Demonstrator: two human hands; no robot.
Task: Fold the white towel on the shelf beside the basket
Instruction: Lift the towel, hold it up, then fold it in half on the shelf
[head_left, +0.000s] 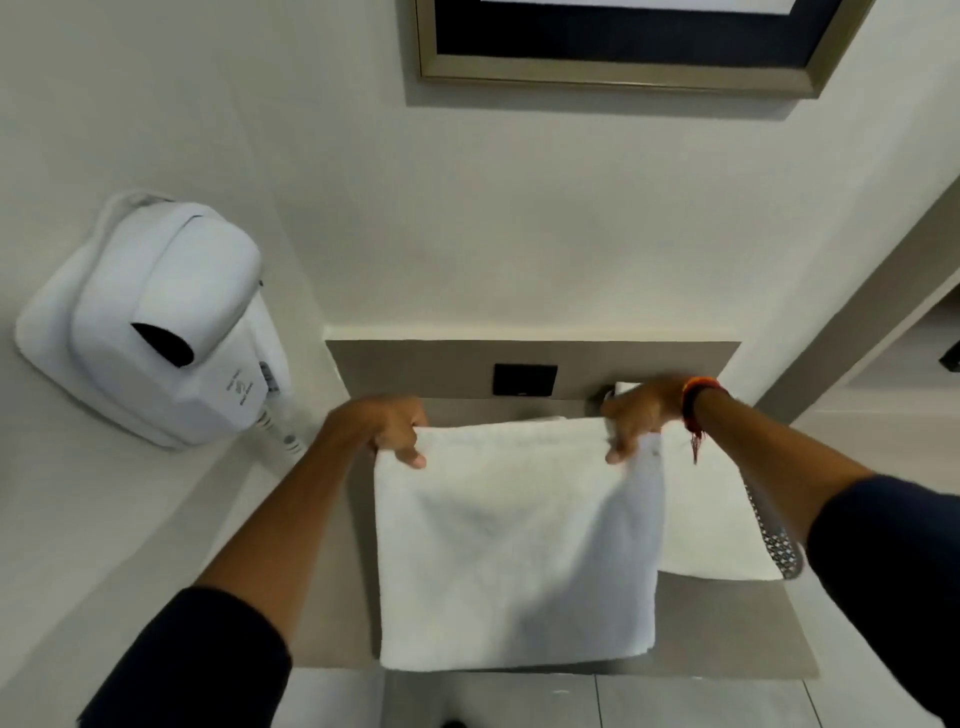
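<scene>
Above a grey shelf (727, 623) set into the corner of a pale wall, a white towel (514, 545) is held up by its top edge, one hand at each upper corner. The left hand (387, 428) is closed on the left corner, the cloth pinched between thumb and curled fingers; the right hand (641, 415) is closed on the right corner in the same way, thumb to the front. The towel hangs flat and roughly square between the two hands, and its lower edge reaches down to the front lip of the shelf — whether it rests on the surface or hangs just in front of it cannot be told. Behind the towel's right side, further white cloth (711, 519) is seen inside a basket (779, 551) with a patterned, perforated rim, which stands on the right part of the shelf (most of it is hidden by the right forearm). An orange band (698, 387) is worn at the right wrist, with a reddish thread hanging from it, and dark sleeves cover both arms from the elbow up. On the wall to the left a white hair dryer (156, 322) is mounted in its holder. A small black plate (524, 379) is fixed to the grey back panel just above the towel — and higher up the lower part of a framed picture (623, 52) is visible.
</scene>
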